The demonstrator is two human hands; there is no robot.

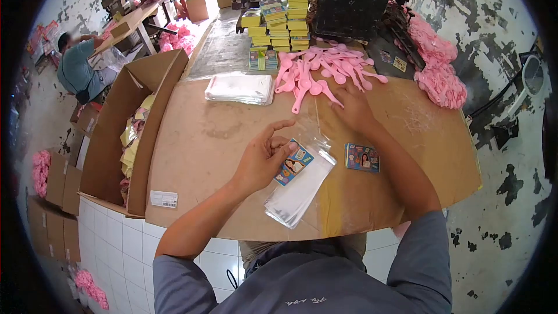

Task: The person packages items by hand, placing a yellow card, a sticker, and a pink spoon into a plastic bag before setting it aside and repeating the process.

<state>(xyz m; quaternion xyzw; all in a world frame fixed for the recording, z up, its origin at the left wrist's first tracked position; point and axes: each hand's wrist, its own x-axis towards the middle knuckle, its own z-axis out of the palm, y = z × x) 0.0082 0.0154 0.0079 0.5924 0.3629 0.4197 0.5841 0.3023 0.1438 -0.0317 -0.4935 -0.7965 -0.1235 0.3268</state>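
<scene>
Between the thumb and fingers of my left hand is a blue printed card, held above a stack of clear plastic sleeves. My right hand reaches to the near edge of a heap of pink plastic spoons; its fingertips are at one spoon, and whether they grip it is hard to tell. A small stack of blue cards lies under my right forearm. Another pile of clear sleeves sits at the back left of the cardboard-covered table.
A long open cardboard box with wrapped yellow items stands along the left edge. Tall stacks of yellow-edged cards and a black metal box stand at the back. Pink bundles lie at the right. A person sits far left.
</scene>
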